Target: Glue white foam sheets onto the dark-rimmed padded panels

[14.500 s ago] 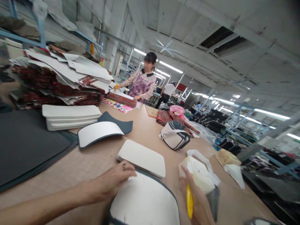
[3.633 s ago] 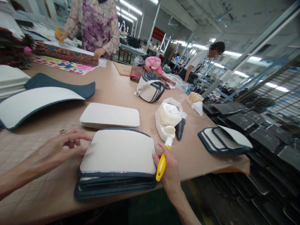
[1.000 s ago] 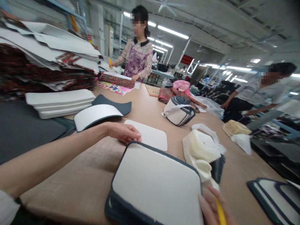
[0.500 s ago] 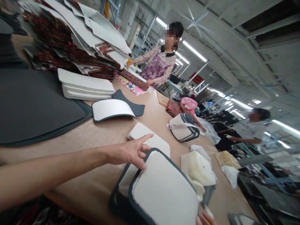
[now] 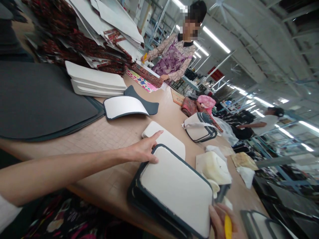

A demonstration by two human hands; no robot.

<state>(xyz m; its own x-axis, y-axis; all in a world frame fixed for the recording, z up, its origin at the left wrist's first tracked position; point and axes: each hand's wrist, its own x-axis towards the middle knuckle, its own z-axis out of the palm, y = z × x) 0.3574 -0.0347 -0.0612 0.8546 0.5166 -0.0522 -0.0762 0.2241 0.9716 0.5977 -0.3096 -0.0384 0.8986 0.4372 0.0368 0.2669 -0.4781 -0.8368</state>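
A white, round-cornered panel with a dark edge [image 5: 176, 186] lies in front of me on top of a stack of similar dark-edged pieces [image 5: 139, 189]. My left hand [image 5: 144, 150] grips its far left corner, thumb on top and index finger stretched out; the other fingers are mostly hidden. At the near right corner, my right hand [image 5: 223, 220] presses its thumb and fingers to the panel's edge. That same hand also holds a yellow-handled tool [image 5: 227, 226], whose working end cannot be seen. Just beyond my left hand lie plain white panels [image 5: 171, 141].
Large dark sheets [image 5: 45, 99], stacked white panels [image 5: 97, 79] and a curved white piece [image 5: 126, 107] lie left. More dark-edged panels [image 5: 198, 127], yellowish foam [image 5: 215, 167] and further panels [image 5: 264, 225] are right. A co-worker [image 5: 174, 59] stands across the table [image 5: 117, 136].
The panel now lies squarely on the stack beneath it, where a gap showed before. My right hand has come further into view with the yellow-handled tool. The camera view has shifted.
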